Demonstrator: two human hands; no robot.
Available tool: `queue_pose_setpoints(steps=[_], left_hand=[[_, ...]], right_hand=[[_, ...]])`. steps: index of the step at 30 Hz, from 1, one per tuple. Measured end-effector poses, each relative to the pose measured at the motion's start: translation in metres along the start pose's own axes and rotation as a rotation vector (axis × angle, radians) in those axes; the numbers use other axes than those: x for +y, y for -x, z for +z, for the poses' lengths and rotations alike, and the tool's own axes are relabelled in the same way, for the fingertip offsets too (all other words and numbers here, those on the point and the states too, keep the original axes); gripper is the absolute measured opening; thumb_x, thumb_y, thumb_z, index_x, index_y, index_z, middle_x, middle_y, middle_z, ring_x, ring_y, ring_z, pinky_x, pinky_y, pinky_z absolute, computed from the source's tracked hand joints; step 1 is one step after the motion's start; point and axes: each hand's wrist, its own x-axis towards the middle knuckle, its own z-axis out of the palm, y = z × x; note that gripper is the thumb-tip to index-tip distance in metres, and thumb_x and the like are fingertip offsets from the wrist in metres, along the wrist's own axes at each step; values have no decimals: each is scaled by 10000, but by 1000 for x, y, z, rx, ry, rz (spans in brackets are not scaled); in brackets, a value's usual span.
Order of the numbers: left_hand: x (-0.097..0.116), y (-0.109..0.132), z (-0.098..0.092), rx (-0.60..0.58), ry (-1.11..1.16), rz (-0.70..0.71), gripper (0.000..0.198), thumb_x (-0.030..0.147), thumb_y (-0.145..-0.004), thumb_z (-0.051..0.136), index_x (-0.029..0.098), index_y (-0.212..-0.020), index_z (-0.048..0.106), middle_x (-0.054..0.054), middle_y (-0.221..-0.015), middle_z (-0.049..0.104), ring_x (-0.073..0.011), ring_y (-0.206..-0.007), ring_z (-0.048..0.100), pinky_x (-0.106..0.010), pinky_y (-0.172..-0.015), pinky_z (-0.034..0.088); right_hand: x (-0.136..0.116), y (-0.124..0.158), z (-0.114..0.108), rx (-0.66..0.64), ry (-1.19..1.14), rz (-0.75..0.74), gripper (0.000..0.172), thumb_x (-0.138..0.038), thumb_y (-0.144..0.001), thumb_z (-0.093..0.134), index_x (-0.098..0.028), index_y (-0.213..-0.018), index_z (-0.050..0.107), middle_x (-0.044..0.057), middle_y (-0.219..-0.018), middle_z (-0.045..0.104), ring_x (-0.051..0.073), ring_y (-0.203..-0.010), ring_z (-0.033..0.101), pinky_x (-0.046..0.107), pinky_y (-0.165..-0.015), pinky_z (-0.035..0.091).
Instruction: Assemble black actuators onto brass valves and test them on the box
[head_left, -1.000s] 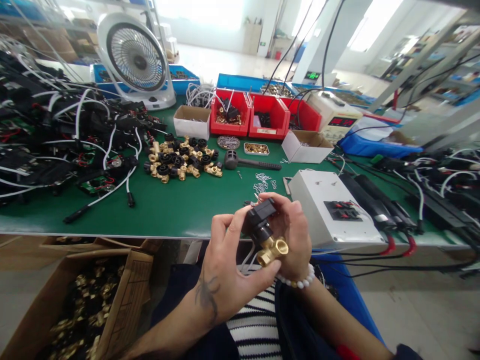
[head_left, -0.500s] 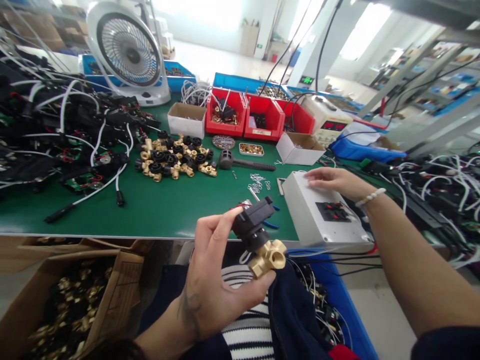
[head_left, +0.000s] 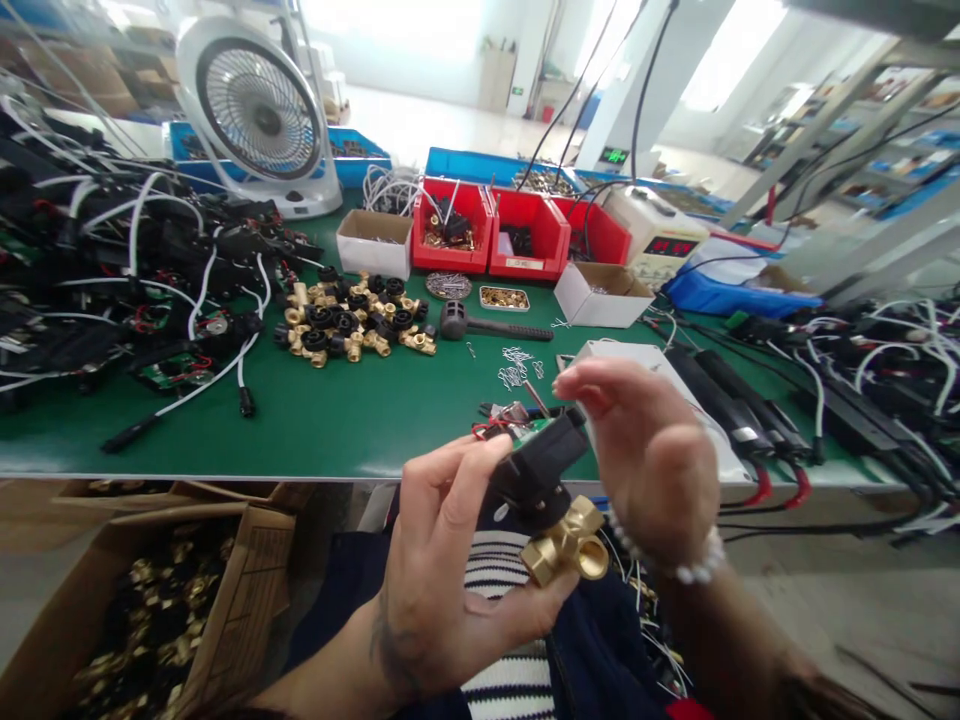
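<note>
My left hand [head_left: 450,570] is closed round a valve [head_left: 551,500] with a black coil housing on top and a brass body [head_left: 574,548] below, held above my lap just in front of the green table's [head_left: 337,415] front edge. My right hand [head_left: 652,460] hovers close to the valve's right side, its fingertips just above the black housing. It is smeared by motion, so I cannot tell whether it holds anything. A white bead bracelet circles that wrist.
A pile of brass-and-black valves [head_left: 352,320] lies mid-table, with a black mallet [head_left: 487,325] and loose wire clips [head_left: 517,365] nearby. A white box [head_left: 637,352] sits behind my right hand. Red bins [head_left: 525,235], a fan [head_left: 255,110], tangled cables [head_left: 112,270] and a carton of brass parts [head_left: 150,620] surround.
My right hand left the valve, reached out to the white box, and has now come back beside the valve. My left hand kept hold of the valve, tilting it slightly lower.
</note>
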Motion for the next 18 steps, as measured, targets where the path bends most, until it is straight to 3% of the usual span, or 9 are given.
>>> queue_pose_setpoints(steps=[4,10,14,18], left_hand=[[1,-1,0,13,9,50,721,344,-746,745,53,-1322,423,-117,-1180,498,-191,-1142,515,-257,-1012,505],[5,0,4,41,109,31,761,301,-735,750,138,-1383,386,-113,-1212,489,-235,-1153,529,-354,-995,551],[9,6,8,82,174,-57,767,313,-749,736,207,-1414,370,-108,-1207,487,-262,-1109,551,-426,-945,586],[9,7,7,54,147,-107,791,288,-721,761,221,-1407,373,-111,-1194,489,-271,-1095,549,-429,-931,581]], right_hand=[[-14,25,33,57,-165,71,454,-577,-925,415,-265,-1106,692,69,-1124,564,261,-1061,542,436,-921,476],[-25,14,34,131,-169,48,364,-493,-916,445,-270,-969,727,72,-946,546,257,-920,520,429,-774,469],[-35,9,37,179,-105,140,392,-450,-939,386,-249,-839,707,81,-833,531,267,-839,503,459,-743,447],[-36,12,43,151,-120,206,415,-469,-933,344,-279,-851,703,97,-850,520,300,-862,507,501,-754,462]])
